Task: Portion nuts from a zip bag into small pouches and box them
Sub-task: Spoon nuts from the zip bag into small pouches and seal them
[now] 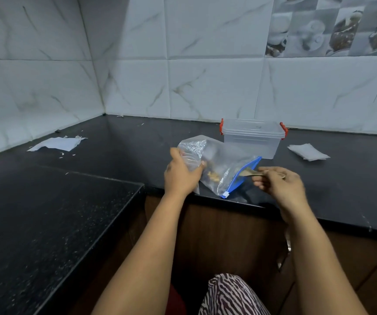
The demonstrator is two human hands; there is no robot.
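Here, left hand (181,172) gripping a crinkled clear zip bag (221,165) with a blue seal, lying near the edge of a black speckled counter (115,142), few nuts (213,177) inside, right hand (278,181) pinching a thin spoon (249,172) at the bag's mouth, lidded clear box (252,138) with red clips just behind, flat white pouches (308,152) far right.

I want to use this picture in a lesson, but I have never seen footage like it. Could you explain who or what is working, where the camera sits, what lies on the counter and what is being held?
No machine here: a person works with bare hands, filmed by one wide camera worn on the head, looking down. The left hand grips a clear zip bag holding a few nuts. The right hand pinches a spoon whose bowl is at the bag's blue mouth. On the dark counter stand a clear lidded box with red clips, a small white pouch at right and white paper at left.
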